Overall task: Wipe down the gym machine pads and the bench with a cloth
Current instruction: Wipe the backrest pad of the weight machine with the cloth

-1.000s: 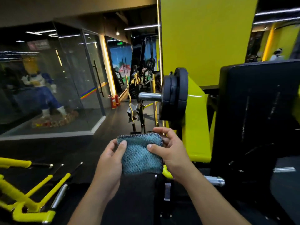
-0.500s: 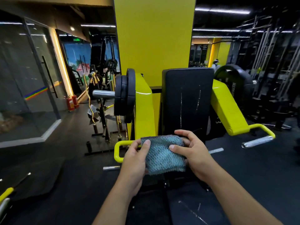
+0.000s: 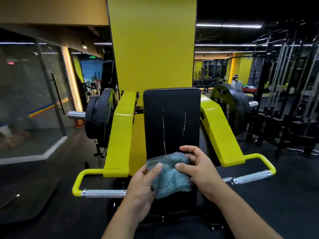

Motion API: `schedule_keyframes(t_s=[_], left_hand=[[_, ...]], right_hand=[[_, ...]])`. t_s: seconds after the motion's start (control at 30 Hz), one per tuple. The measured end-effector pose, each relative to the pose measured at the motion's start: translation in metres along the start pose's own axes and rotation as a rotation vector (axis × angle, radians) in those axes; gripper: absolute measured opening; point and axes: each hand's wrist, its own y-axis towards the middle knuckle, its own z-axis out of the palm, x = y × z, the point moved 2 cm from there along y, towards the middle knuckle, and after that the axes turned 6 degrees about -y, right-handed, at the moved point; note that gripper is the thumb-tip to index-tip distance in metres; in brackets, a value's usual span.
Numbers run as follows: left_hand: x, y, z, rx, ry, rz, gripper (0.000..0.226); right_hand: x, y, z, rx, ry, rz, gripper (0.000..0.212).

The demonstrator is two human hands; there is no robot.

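A folded blue-grey cloth is held in front of me by both hands. My left hand grips its left edge with the thumb on top. My right hand pinches its right edge, fingers curled behind. Straight ahead stands the machine's upright black back pad, with two pale streaks down its middle. The cloth hangs just in front of the pad's lower part; I cannot tell if it touches. A dark seat pad lies below the hands, mostly hidden.
Yellow lever arms flank the pad, each loaded with black weight plates. Chrome-grip handles jut out low on both sides. A yellow pillar rises behind. Glass wall left, racks right, a person far back.
The view has swung right, so the black back pad now sits centred in front of me. Both hands keep hold of the cloth, now close to the pad's lower part.
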Motion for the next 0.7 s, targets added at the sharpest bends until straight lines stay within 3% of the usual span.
schedule_keyframes(t_s=[0.23, 0.47, 0.6, 0.7], left_hand=[[0.041, 0.046, 0.076, -0.099, -0.167, 0.013, 0.041], [0.046, 0.082, 0.104, -0.211, -0.277, 0.109, 0.037], [0.045, 0.103, 0.108, -0.181, -0.370, 0.114, 0.035], [0.049, 0.122, 0.109, -0.061, -0.499, 0.085, 0.047]], right_hand=[[0.011, 0.063, -0.090, 0.137, -0.079, 0.008, 0.050], [0.006, 0.118, -0.119, 0.211, -0.141, 0.017, 0.044], [0.002, 0.145, -0.122, 0.215, -0.175, 0.024, 0.041], [0.003, 0.164, -0.124, 0.176, -0.215, 0.018, 0.039]])
